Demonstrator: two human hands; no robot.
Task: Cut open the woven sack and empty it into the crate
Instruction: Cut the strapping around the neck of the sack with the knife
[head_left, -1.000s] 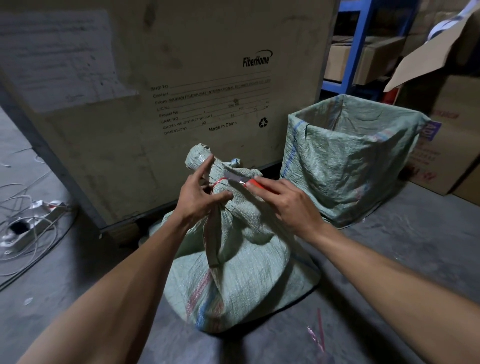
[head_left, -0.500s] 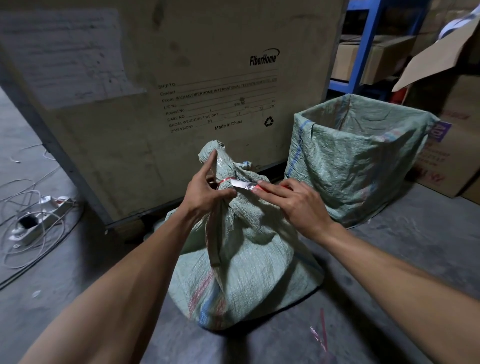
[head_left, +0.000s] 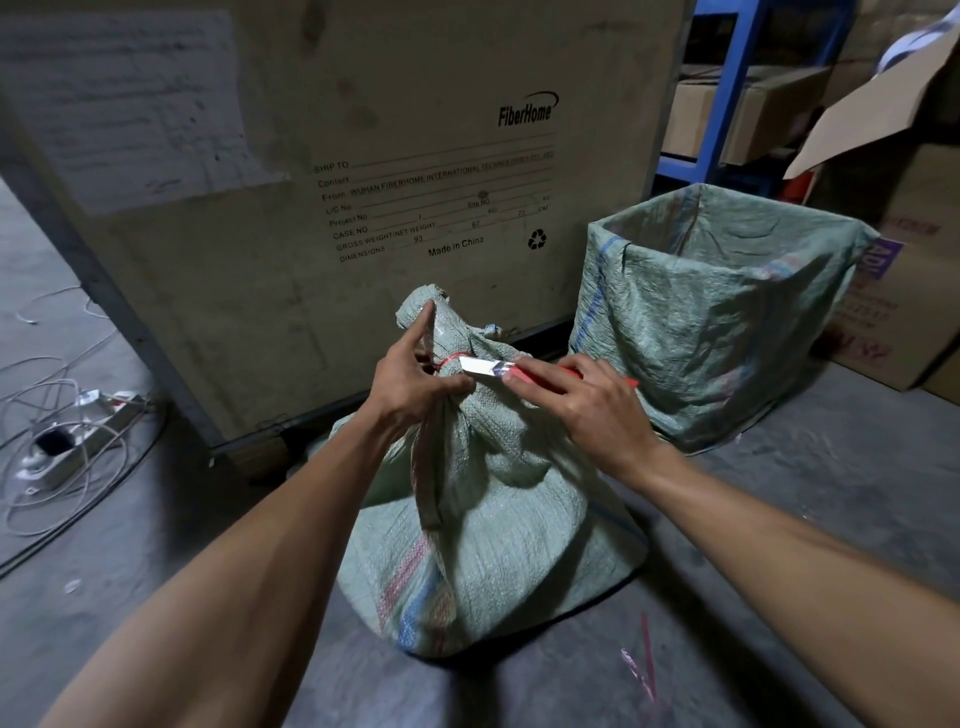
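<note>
A large brown cardboard carton (head_left: 332, 156) is stood behind the pale green woven sack (head_left: 483, 519). Right of the sack, a crate lined with green woven cloth (head_left: 717, 332) is set. The sack's tied neck is pinched by the left hand (head_left: 415, 382), forefinger raised. A red-handled utility knife (head_left: 519, 370) is gripped by the right hand (head_left: 587, 410), its blade laid against the red tie (head_left: 448, 359).

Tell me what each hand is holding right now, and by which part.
Left hand pinches the tied neck of the green woven sack. Right hand holds the red-handled utility knife by its handle.
</note>
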